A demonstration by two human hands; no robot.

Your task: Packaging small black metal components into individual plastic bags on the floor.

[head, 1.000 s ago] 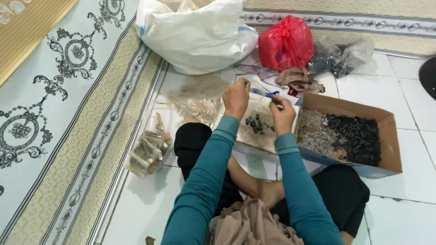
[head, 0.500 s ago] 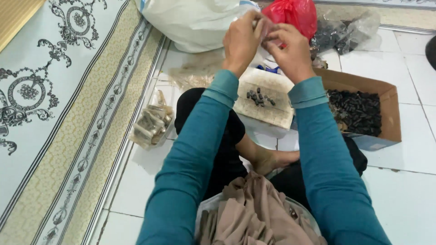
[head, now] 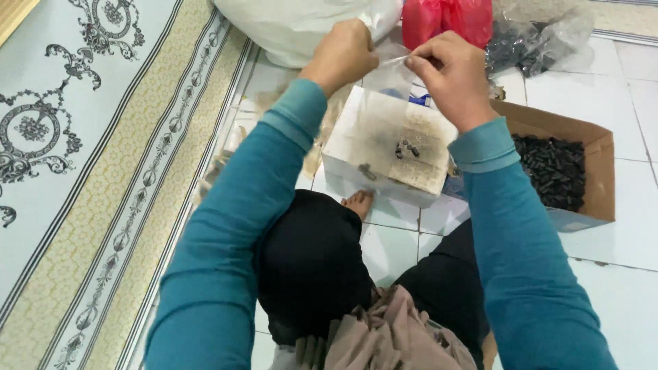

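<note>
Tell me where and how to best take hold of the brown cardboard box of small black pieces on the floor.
Probably by its two short end walls, coming from above with a hand on each. The cardboard box lies open-topped and flat on the white tiled floor, full of small black pieces, so it likely needs keeping level. Its left end sits partly behind the right hand's sleeve, so the far right wall is freest.

White tiled floor (head: pixel 617 294) with dark grout lines on the right; a pale blue carpet (head: pixel 41 178) with black ornaments and a beige patterned border covers the left
</note>
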